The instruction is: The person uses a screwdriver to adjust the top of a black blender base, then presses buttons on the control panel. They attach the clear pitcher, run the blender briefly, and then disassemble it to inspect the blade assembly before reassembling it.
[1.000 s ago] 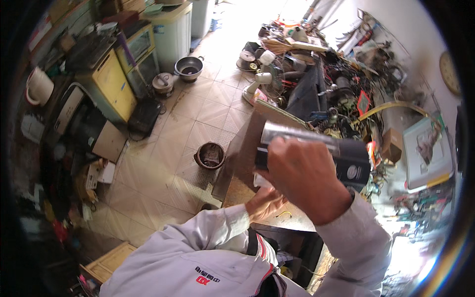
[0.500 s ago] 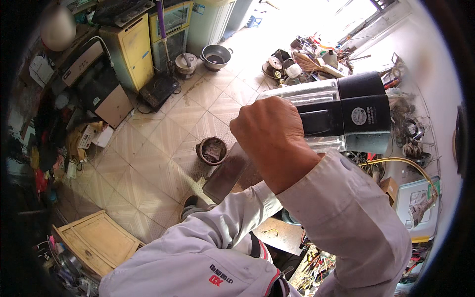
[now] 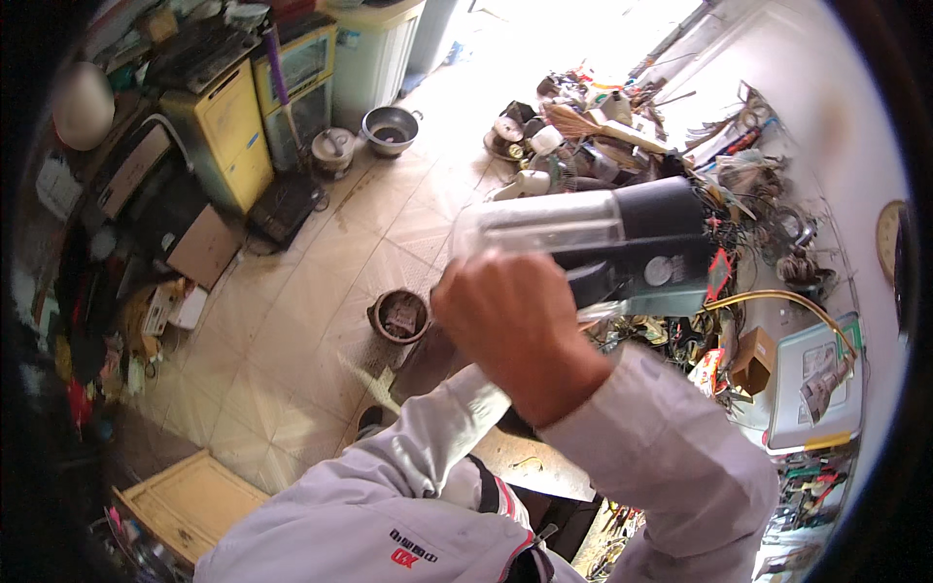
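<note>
My right hand (image 3: 515, 335) is closed in a fist round the handle of a blender jug (image 3: 544, 225). The jug lies sideways in the air, its clear ribbed jar toward the left and its black base (image 3: 666, 245) toward the right. Motion slightly blurs both hand and jug. My left sleeve (image 3: 457, 403) reaches in to the right wrist. The left hand itself is hidden behind the right hand and forearm.
Below the jug, a brown clay pot (image 3: 399, 317) stands on the tiled floor. A metal wok (image 3: 391, 131) and a lidded pot stand farther off by yellow cabinets (image 3: 222, 136). Scrap lies heaped at the far right. A lidded plastic box (image 3: 818, 384) and tools are at right.
My right hand has carried the blender jug left and a little lower in the picture. The surroundings have shifted left as the view turned. The grip on the handle is unchanged.
</note>
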